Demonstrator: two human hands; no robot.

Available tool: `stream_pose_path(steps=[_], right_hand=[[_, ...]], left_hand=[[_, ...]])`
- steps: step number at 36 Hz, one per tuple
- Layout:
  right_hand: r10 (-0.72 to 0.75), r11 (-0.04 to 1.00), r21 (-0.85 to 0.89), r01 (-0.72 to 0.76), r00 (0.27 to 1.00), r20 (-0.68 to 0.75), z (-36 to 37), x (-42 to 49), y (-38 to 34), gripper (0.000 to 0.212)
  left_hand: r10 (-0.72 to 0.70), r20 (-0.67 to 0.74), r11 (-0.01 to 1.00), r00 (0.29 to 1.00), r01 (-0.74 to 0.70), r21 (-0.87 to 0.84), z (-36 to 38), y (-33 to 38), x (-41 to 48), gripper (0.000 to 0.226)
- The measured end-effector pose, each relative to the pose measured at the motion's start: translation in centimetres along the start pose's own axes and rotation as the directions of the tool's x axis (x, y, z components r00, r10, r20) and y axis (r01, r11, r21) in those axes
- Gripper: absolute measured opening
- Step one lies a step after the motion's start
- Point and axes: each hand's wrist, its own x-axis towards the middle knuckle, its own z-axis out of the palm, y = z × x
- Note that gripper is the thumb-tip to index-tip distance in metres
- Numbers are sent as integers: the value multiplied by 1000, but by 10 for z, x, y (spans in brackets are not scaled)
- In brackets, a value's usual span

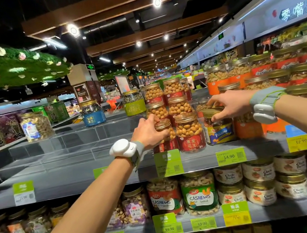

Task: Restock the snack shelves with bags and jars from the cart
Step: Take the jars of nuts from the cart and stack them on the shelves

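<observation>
Fingers [156, 120] grip peanut jar [165, 136]; neighbour jar [189, 131] touching.

Both arms bare, extended forward and up from the lower frame edges toward centre. Left hand [148, 132] curled, fingers wrapped, palm turned right. Right hand [227, 104] palm down, fingers [213, 99] spread and bent, tips lowered. A white band on each wrist.

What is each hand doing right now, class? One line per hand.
Left hand: closed around a red-label peanut jar on the shelf.
Right hand: fingers closed on the gold lid of the blue-label jar.
</observation>
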Motion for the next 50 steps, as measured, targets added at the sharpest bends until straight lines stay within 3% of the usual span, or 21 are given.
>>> stream_pose_path(steps=[24,29,33,37,40,45,50], right_hand=[[-21,1000,-9,21,1000,-19,6,-6,-7,65],[-19,1000,-19,19,999,-31,8,-8,-3,72],[-17,1000,-27,16,999,-44,10,-8,-4,85],[-25,996,80,38,987,-161,10,-14,-4,97],[-2,979,194,63,953,-302,13,-26,-2,71],[91,941,327,85,869,-487,29,-68,-4,35],[321,850,526,-20,812,-488,59,-142,-4,25]], left_hand=[[-9,38,1000,999,9,11,0,2,2,57],[-15,48,999,999,13,49,-2,6,0,62],[4,-113,1000,994,-1,25,-11,12,-6,60],[75,-346,982,935,-130,-139,-24,35,-23,29],[154,-403,918,902,-282,-280,-21,62,-39,10],[303,-347,798,888,-435,-417,15,111,-59,23],[436,-272,698,858,-513,-500,76,157,-79,16]])
